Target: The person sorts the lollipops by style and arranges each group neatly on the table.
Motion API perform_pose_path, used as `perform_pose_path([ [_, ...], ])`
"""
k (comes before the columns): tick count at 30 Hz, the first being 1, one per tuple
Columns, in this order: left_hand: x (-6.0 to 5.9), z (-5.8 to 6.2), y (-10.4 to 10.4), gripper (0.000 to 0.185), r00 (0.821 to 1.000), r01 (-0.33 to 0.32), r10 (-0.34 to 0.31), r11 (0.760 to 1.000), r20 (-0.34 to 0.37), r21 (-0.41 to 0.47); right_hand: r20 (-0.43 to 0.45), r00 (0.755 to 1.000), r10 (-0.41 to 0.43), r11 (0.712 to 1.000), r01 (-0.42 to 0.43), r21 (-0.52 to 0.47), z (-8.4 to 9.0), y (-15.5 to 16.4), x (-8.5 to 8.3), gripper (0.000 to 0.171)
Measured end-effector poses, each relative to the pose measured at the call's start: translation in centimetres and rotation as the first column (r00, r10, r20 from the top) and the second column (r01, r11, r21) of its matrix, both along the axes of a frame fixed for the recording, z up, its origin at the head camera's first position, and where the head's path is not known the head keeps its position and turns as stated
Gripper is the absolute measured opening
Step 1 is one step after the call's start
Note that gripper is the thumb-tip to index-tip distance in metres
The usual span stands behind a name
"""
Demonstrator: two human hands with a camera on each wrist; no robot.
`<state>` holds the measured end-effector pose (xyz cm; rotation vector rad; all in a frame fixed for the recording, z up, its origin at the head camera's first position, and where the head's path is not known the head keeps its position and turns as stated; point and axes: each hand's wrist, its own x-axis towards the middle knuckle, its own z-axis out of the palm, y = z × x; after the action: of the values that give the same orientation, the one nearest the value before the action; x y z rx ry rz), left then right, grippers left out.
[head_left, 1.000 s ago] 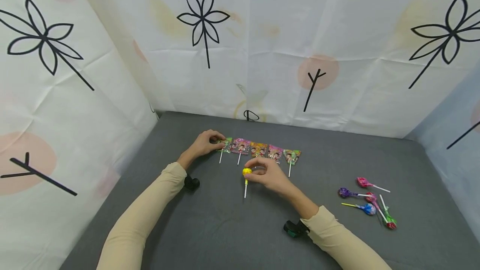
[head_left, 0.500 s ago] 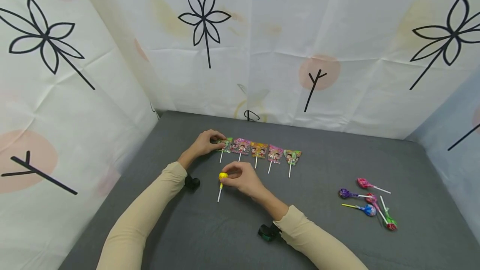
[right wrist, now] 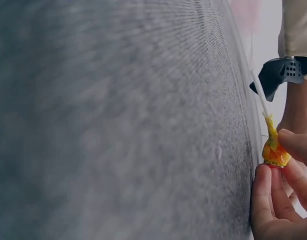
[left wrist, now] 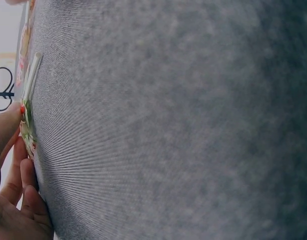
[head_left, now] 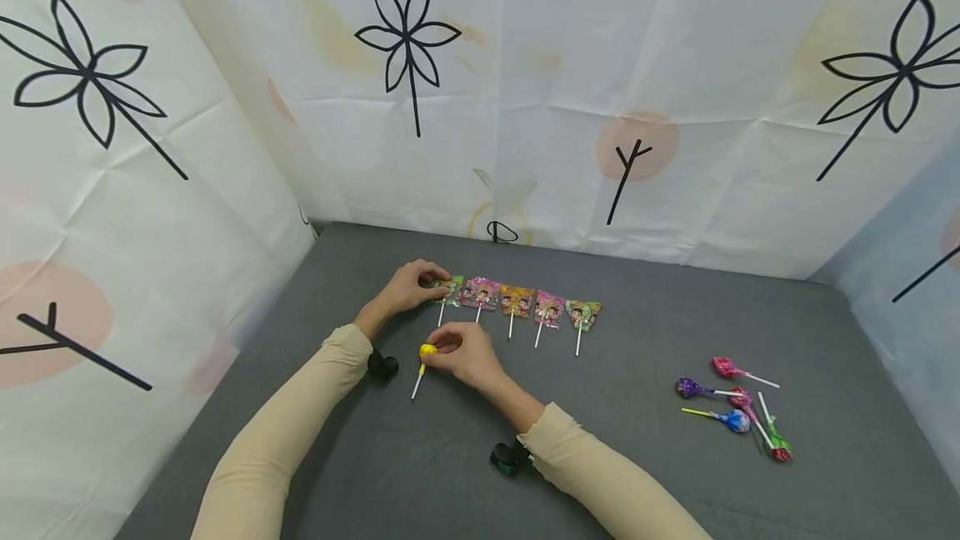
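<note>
In the head view, my left hand (head_left: 408,287) pinches the edge of a flat green-wrapped lollipop (head_left: 454,290) at the left end of a row. Its thumb and fingers lie about the green wrapper (left wrist: 27,127) in the left wrist view. My right hand (head_left: 467,354) grips a round yellow lollipop (head_left: 427,351) by its head, just in front of the row, with the white stick slanting toward me. The right wrist view shows thumb and fingertips round the yellow wrapper (right wrist: 274,150), close to the tabletop. Along the row lie a pink lollipop (head_left: 480,292), an orange one and others.
On the right of the grey table (head_left: 637,457) lies a loose group of round lollipops, among them a pink one (head_left: 724,367), a purple one (head_left: 687,387), a blue one (head_left: 738,421) and a green one (head_left: 780,442). Patterned white cloth (head_left: 555,165) stands behind the table.
My right hand has moved left with the yellow lollipop, uncovering the sticks in the middle of the row. My left hand stays at the green lollipop.
</note>
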<state>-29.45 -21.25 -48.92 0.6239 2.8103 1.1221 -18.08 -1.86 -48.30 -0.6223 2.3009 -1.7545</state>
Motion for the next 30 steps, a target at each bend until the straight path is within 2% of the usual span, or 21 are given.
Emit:
perform_pose_path([
  [10,-0.13,-0.23,-0.06,0.026,1.000,0.003,-0.003,1.000,0.010,-0.004,-0.001,0.999,-0.046,0.996,0.046,0.077,0.16,-0.63,-0.23,0.015],
  [18,-0.06,0.10,0.02,0.025,1.000,0.006,-0.006,1.000,0.017,0.014,0.032,0.999,-0.037,0.994,0.033,0.101,0.25,-0.52,-0.33,0.014],
  [25,-0.06,0.29,-0.02,0.025,1.000,0.012,-0.012,1.000,0.015,0.009,0.015,1.000,-0.020,0.993,0.018,0.117,0.49,-0.45,-0.34,0.020],
  [30,-0.13,0.23,-0.14,0.025,1.000,0.029,-0.030,0.999,0.002,0.038,0.008,1.000,-0.008,0.992,0.007,0.126,0.84,-0.09,-0.17,0.023],
])
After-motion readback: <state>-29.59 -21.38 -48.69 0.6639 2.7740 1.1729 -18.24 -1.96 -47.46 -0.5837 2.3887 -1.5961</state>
